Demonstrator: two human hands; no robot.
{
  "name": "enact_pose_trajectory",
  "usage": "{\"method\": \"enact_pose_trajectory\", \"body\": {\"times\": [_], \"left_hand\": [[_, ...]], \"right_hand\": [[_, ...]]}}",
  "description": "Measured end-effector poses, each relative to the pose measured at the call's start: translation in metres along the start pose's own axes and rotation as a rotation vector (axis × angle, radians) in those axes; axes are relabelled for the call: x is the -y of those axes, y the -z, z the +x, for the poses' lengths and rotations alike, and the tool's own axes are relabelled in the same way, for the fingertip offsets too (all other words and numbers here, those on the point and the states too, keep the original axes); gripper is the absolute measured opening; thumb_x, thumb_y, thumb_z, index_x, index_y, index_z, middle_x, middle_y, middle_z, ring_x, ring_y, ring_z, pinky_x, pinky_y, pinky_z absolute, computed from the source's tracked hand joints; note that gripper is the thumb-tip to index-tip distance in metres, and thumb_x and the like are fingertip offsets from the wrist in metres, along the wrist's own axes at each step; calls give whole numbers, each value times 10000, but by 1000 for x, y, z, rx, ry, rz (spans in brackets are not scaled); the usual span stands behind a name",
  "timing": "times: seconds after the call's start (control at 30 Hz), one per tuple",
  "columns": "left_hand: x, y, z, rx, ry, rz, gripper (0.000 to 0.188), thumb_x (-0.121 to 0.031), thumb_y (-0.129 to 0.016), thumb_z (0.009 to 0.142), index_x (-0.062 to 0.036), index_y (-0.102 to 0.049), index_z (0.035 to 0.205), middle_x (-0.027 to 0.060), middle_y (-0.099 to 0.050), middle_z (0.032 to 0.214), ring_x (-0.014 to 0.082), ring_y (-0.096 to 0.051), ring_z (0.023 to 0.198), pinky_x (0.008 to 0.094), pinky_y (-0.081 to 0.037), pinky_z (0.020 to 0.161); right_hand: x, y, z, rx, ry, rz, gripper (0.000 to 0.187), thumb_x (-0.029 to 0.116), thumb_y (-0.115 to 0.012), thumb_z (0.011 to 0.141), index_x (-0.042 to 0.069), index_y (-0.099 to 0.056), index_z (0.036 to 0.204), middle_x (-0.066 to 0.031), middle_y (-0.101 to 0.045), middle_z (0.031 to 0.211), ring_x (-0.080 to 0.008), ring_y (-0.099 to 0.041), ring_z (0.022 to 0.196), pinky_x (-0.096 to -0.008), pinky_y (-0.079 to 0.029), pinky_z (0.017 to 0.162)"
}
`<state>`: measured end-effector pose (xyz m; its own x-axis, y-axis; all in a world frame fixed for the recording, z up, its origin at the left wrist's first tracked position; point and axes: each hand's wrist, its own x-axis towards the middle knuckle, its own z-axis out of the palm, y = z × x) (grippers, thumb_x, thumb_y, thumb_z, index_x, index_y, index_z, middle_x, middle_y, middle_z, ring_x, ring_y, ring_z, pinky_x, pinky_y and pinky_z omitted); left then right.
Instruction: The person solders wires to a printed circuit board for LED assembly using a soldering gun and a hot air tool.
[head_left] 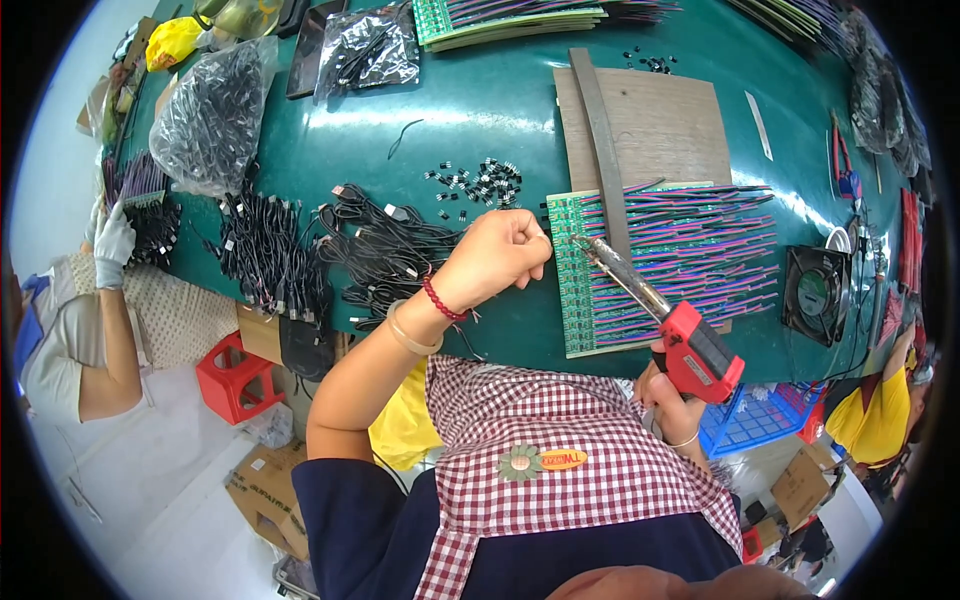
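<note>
My right hand [675, 408] grips a red soldering gun [700, 350], its metal barrel slanting up to the left. The barrel's tip is at the upper left part of a green circuit board panel [572, 320]. Rows of thin multicoloured wires [690, 260] run rightward from that panel. Beside its left edge, my left hand [505, 255] is closed with the fingers curled in; what they hold, if anything, is hidden. A grey flat bar [603, 150] lies across the wires and a brown board [675, 120]. Small black-and-white parts [490, 183] are scattered above my left hand.
Bundles of black cables [270, 250] lie along the table's near left edge. A bag of black parts [215, 115] stands behind them. A black fan [818, 290] sits at the right. At the far left, a co-worker's gloved hand [115, 245] is beside wired boards.
</note>
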<state>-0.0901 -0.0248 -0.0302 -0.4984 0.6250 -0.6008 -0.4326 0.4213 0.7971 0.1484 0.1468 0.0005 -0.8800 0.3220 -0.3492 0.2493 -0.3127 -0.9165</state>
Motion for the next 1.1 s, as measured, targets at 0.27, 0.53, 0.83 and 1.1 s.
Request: {"method": "enact_pose_trajectory", "body": {"times": [0.27, 0.53, 0.83, 1.1], "left_hand": [[-30, 4, -16, -16, -2, 359, 167, -114, -529, 860, 5, -557, 746, 50, -609, 617, 70, -551, 478, 204, -412, 411], [-32, 21, 26, -708, -517, 1135, 114, -134, -592, 779, -24, -578, 753, 103, -606, 744, 294, -592, 724, 377, -491, 636], [-25, 32, 37, -512, -502, 1154, 118, -96, -602, 753, -8, -562, 821, 140, -549, 866, 305, -535, 871, 403, -481, 726], [-24, 37, 33, -512, -465, 764, 127, -100, -510, 873, 15, -499, 822, 109, -584, 759, 248, -569, 689, 351, -462, 628]], "right_hand": [[2, 1, 2, -48, 74, 33, 389, 28, -568, 796, -72, -464, 1157, -68, -527, 607, -120, -500, 494, -242, -411, 491], [9, -6, 5, -145, 135, 70, 371, 120, -568, 808, -73, -432, 1093, -49, -435, 510, -126, -418, 404, -259, -401, 418], [17, -7, 2, -191, 180, 108, 377, 139, -549, 806, -61, -415, 1096, -39, -412, 514, -119, -395, 406, -256, -393, 427], [20, -10, 5, -166, 195, 106, 379, 156, -544, 809, -51, -414, 1099, -39, -408, 513, -118, -392, 404, -258, -394, 426]]}}
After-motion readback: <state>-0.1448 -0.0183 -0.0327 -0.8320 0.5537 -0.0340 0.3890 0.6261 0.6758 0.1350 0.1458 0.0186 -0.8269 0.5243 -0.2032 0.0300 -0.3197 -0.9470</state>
